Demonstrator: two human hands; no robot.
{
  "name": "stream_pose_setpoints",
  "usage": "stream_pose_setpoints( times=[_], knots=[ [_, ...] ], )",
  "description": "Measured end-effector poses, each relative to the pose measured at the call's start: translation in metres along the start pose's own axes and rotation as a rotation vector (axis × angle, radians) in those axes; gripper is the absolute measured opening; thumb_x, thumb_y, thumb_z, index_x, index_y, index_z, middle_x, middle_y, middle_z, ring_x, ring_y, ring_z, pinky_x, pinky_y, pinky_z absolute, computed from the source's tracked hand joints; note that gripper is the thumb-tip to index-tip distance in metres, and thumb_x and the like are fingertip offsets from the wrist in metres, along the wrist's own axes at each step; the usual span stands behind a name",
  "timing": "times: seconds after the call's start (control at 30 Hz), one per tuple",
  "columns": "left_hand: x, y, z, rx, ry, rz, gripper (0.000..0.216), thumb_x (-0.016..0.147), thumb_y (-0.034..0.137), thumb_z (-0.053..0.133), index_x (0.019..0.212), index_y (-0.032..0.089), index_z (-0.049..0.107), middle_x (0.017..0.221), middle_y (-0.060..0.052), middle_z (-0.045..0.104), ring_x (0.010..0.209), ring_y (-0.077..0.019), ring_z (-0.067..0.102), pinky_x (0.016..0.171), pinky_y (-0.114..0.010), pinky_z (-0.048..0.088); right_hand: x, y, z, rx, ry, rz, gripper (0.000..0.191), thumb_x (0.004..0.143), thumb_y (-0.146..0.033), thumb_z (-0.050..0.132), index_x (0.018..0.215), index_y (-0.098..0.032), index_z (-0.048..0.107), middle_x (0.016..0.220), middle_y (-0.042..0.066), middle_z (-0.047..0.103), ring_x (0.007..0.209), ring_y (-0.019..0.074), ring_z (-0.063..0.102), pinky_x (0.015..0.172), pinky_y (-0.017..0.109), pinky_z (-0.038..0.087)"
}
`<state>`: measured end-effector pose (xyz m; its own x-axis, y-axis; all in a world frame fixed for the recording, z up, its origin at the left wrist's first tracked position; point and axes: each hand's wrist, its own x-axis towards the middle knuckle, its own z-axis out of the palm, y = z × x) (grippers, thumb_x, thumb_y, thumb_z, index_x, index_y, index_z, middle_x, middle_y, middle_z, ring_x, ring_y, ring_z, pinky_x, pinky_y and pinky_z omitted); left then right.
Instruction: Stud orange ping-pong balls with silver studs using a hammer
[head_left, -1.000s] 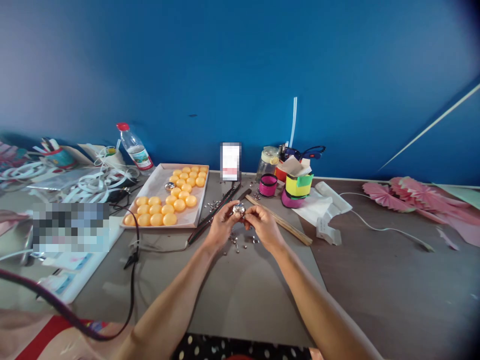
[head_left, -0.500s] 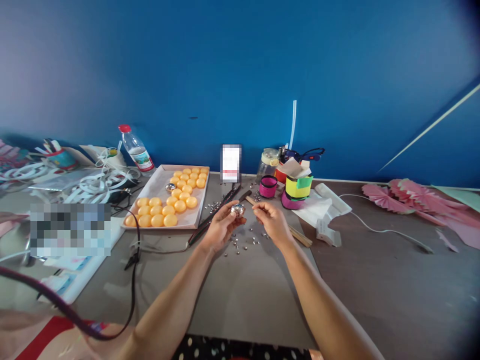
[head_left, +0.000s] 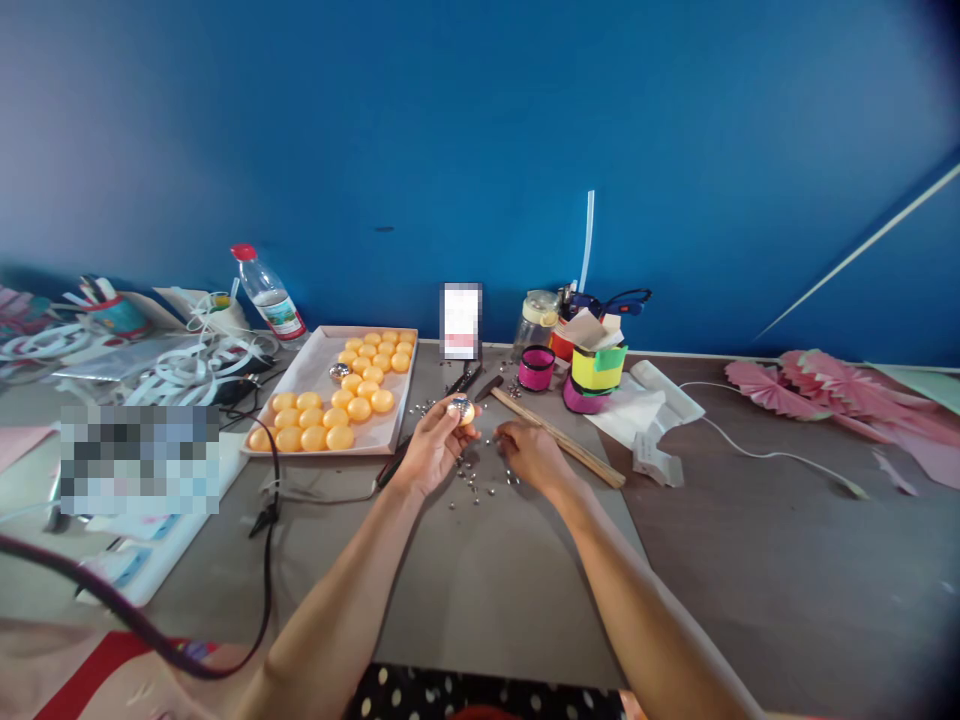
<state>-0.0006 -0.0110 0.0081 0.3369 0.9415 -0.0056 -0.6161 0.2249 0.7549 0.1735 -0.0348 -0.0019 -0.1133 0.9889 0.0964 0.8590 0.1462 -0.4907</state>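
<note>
My left hand (head_left: 431,455) grips a small ball (head_left: 461,410), pale orange with shiny silver pieces covering much of it. It is held a little above the grey work mat (head_left: 510,590). To its right, my right hand (head_left: 536,458) is low over the mat with its fingers curled and pressed together. Whatever lies between those fingertips is hidden. Small silver studs (head_left: 471,482) are scattered between and below the hands. A hammer (head_left: 577,440) with a wooden handle lies just behind my right hand.
At left is a white tray (head_left: 311,368) of orange balls (head_left: 359,408), with one silver-covered ball (head_left: 340,371). Behind stand a tilted bottle (head_left: 274,298), a lidded jar (head_left: 531,330) and a magenta ring-shaped container (head_left: 536,370). A dark cable (head_left: 268,560) loops at left.
My right hand has lowered toward the mat and the studs, away from the ball. My left hand has shifted slightly left, and the ball is turned to show more orange.
</note>
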Motion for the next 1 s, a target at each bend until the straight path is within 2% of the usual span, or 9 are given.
stream_pose_setpoints(
  times=[0.13, 0.4, 0.47, 0.53, 0.63, 0.73, 0.83, 0.9, 1.0],
  knots=[
    [0.002, 0.005, -0.002, -0.021, 0.06, 0.025, 0.035, 0.073, 0.031, 0.074, 0.102, 0.016, 0.061, 0.092, -0.006, 0.069, 0.065, -0.0085, 0.06, 0.074, -0.029, 0.052, -0.002, -0.003, -0.003, 0.007, -0.016, -0.032, 0.022, 0.081, -0.01, 0.05, 0.089, -0.019, 0.069, 0.093, 0.005, 0.068, 0.089, 0.0165, 0.062, 0.081, 0.024, 0.041],
    [0.001, 0.004, -0.001, -0.038, 0.02, 0.026, 0.034, 0.073, 0.029, 0.073, 0.102, 0.016, 0.06, 0.092, -0.006, 0.069, 0.064, -0.0084, 0.06, 0.073, -0.029, 0.052, -0.004, -0.004, -0.005, -0.022, -0.147, 0.009, 0.016, 0.077, -0.011, 0.051, 0.08, -0.018, 0.066, 0.086, 0.006, 0.067, 0.077, 0.016, 0.06, 0.068, 0.024, 0.039],
    [0.001, 0.003, -0.001, -0.035, 0.004, 0.017, 0.034, 0.074, 0.028, 0.073, 0.103, 0.016, 0.06, 0.092, -0.006, 0.069, 0.064, -0.0086, 0.06, 0.074, -0.029, 0.052, -0.003, -0.002, -0.002, -0.016, -0.136, 0.012, 0.015, 0.077, -0.011, 0.05, 0.077, -0.017, 0.064, 0.086, 0.006, 0.066, 0.076, 0.0157, 0.06, 0.067, 0.024, 0.039],
    [0.0, 0.003, 0.0, -0.03, -0.015, 0.002, 0.035, 0.074, 0.028, 0.073, 0.103, 0.016, 0.06, 0.092, -0.005, 0.068, 0.064, -0.0088, 0.06, 0.073, -0.029, 0.052, -0.001, 0.0, 0.0, 0.09, -0.041, 0.003, 0.016, 0.078, -0.01, 0.048, 0.077, -0.016, 0.062, 0.084, 0.006, 0.066, 0.077, 0.0155, 0.06, 0.07, 0.025, 0.04],
    [-0.001, 0.004, 0.0, -0.013, -0.056, -0.038, 0.038, 0.073, 0.026, 0.074, 0.106, 0.016, 0.06, 0.092, -0.005, 0.069, 0.065, -0.0096, 0.062, 0.073, -0.028, 0.051, 0.0, -0.001, 0.0, 0.427, 0.097, 0.044, 0.014, 0.079, -0.015, 0.046, 0.08, -0.017, 0.06, 0.073, 0.003, 0.065, 0.07, 0.015, 0.06, 0.07, 0.026, 0.043],
    [-0.003, 0.004, 0.0, 0.006, -0.101, -0.087, 0.04, 0.071, 0.025, 0.075, 0.108, 0.017, 0.06, 0.095, -0.006, 0.069, 0.068, -0.0102, 0.063, 0.073, -0.027, 0.051, 0.0, -0.008, -0.005, 0.812, 0.15, 0.122, 0.007, 0.078, -0.024, 0.05, 0.075, -0.019, 0.055, 0.06, -0.002, 0.06, 0.055, 0.0126, 0.055, 0.06, 0.026, 0.043],
    [-0.004, 0.004, 0.0, 0.02, -0.143, -0.121, 0.04, 0.072, 0.025, 0.075, 0.108, 0.017, 0.06, 0.095, -0.005, 0.068, 0.069, -0.0106, 0.065, 0.073, -0.025, 0.05, 0.001, -0.015, -0.01, 1.123, 0.215, 0.147, 0.013, 0.073, -0.031, 0.058, 0.076, -0.02, 0.053, 0.06, -0.005, 0.055, 0.046, 0.009, 0.048, 0.051, 0.024, 0.038],
    [-0.004, 0.004, 0.001, 0.025, -0.157, -0.129, 0.04, 0.072, 0.024, 0.074, 0.108, 0.017, 0.059, 0.095, -0.004, 0.068, 0.07, -0.0108, 0.065, 0.073, -0.025, 0.05, 0.002, -0.016, -0.011, 1.21, 0.218, 0.162, 0.018, 0.07, -0.034, 0.061, 0.077, -0.02, 0.053, 0.06, -0.005, 0.054, 0.046, 0.0085, 0.046, 0.049, 0.023, 0.036],
    [-0.004, 0.005, 0.0, 0.026, -0.143, -0.112, 0.04, 0.072, 0.024, 0.074, 0.109, 0.017, 0.059, 0.098, -0.005, 0.068, 0.07, -0.0106, 0.065, 0.074, -0.026, 0.051, 0.003, -0.009, -0.013, 1.081, 0.228, 0.208, 0.017, 0.07, -0.035, 0.06, 0.076, -0.019, 0.056, 0.057, -0.005, 0.052, 0.047, 0.0095, 0.046, 0.051, 0.024, 0.035]
  ],
)
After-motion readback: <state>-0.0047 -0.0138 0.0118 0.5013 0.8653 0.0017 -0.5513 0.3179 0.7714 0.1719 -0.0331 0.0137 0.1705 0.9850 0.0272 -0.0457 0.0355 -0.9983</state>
